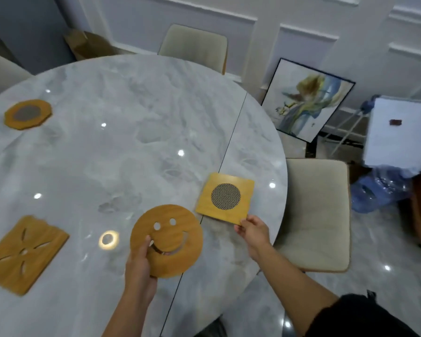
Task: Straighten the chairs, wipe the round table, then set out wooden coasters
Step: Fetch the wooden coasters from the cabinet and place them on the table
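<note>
**Two coasters in hand over the round table**

Your left hand (140,263) grips the smiley coaster (170,235) by its near-left rim. The thumb is pressed on top beside the cut-out smile and the fingers are hidden underneath. You hold it over the near part of the table (131,117).

Your right hand (253,233) pinches the near corner of the square coaster (225,197), the one with a round mesh centre. That coaster is at the table's right side, close to the rim and just right of the dark seam line. You cannot tell whether it lies flat or is slightly lifted.

Two more coasters lie on the table, well apart from your hands. The eight-sided coaster (27,114) is at the far left and the slotted coaster (24,254) at the near left.

One cream chair (319,215) is tucked against the table's right edge, and another chair (195,47) stands at its far side. Beyond the table's far right, a framed painting (306,100) leans on the wall.
</note>
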